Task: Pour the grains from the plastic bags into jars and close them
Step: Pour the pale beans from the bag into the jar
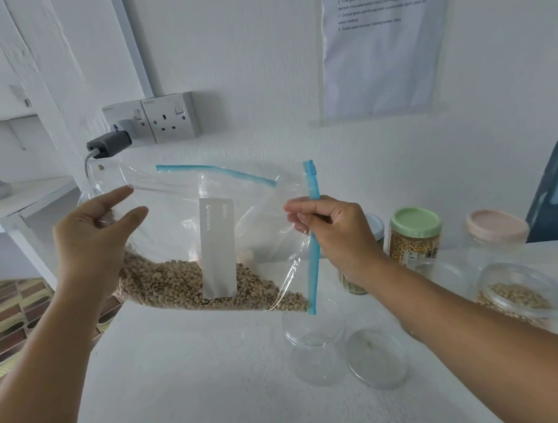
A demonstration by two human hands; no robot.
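From where I watch, my left hand (95, 230) holds the closed bottom end of the plastic bag (181, 214), thumb and fingers curled lightly round the film and lifting that end high, forearm rising from the lower left. The grains (189, 286) have slid into a wedge along the low edge, running down toward the mouth at the right. To pour well I would keep raising this end slowly, so the beans feed in a narrow stream and do not slump all at once. Further right, my right hand (327, 227) pinches the blue zip strip (312, 245) between thumb and curled fingers, wrist bent down, and the strip's lower corner hangs just above the rim of the empty open jar (315, 342) on the white table (191, 375). I judge the mouth needs to be held open as a small spout squarely over that rim; it looks close to the near edge, so spills are a risk. Its clear lid (377, 357) lies just beside it. Beyond stand a green-lidded jar (414, 235), a pink-lidded jar (498, 228), and an open jar with grains (517, 293).
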